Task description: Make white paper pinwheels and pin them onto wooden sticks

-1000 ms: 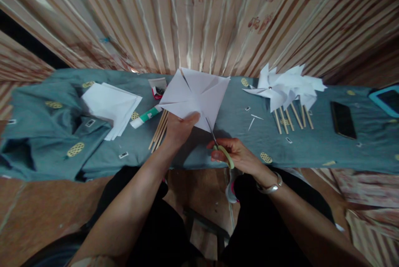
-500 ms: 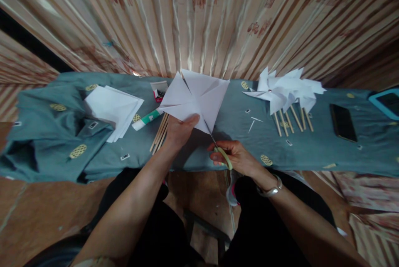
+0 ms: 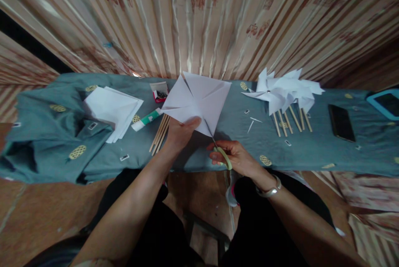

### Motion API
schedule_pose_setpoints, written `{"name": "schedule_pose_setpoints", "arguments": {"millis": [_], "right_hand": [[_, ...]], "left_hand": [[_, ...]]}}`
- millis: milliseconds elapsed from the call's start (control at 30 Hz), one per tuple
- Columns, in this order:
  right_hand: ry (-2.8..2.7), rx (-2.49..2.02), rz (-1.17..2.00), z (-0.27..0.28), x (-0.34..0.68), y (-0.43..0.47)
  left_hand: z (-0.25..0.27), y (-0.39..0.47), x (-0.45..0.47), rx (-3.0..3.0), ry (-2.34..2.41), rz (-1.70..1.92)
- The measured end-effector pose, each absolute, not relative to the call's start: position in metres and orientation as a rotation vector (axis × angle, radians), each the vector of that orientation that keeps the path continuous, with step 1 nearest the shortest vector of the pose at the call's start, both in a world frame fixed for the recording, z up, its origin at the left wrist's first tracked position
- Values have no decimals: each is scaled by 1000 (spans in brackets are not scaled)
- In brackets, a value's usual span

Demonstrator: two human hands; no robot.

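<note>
A white square of paper (image 3: 202, 92) with slits running from its corners toward the middle is held above the cloth-covered table. My left hand (image 3: 182, 132) grips its near edge, thumb on top and the other fingers hidden beneath. In my right hand (image 3: 232, 155) are scissors (image 3: 222, 154) with pale green handles. Their blades lie at the paper's near corner, along a cut pointing to the centre. Wooden sticks (image 3: 159, 135) lie partly under the paper beside my left hand. Left of them is a green and white glue stick (image 3: 146, 120).
A small red box (image 3: 160, 94) of pins stands behind the glue stick. Stacked white paper (image 3: 114, 109) lies at left. Several paper pinwheels (image 3: 283, 92) on sticks, thin paper strips (image 3: 250, 126), a dark phone (image 3: 341, 123) and a blue-framed device (image 3: 386, 103) are to the right.
The paper and my left hand have shifted very slightly toward me and to the right. The scissors stay at the same corner, with little visible movement.
</note>
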State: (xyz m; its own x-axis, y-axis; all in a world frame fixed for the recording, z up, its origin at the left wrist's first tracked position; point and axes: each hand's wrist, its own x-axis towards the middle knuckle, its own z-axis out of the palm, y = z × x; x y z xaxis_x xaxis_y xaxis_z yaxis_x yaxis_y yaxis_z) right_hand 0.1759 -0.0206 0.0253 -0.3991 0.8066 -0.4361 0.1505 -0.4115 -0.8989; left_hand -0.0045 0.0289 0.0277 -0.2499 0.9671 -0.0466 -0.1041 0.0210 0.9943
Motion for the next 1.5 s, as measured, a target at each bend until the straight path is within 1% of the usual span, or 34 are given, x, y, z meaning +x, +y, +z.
{"name": "schedule_pose_setpoints", "arguments": {"millis": [333,867,1500], "right_hand": [[-1276,-1376,1883,26,175,-20],[-1375,-1380,1804,28,177,-20],[-1329,-1411,1801,24,175,-21]], "left_hand": [[29,28,-5,969,1320,1400],[24,25,-2,1011,1202,1394],[21,20,-1,1031,1234,1356]]}}
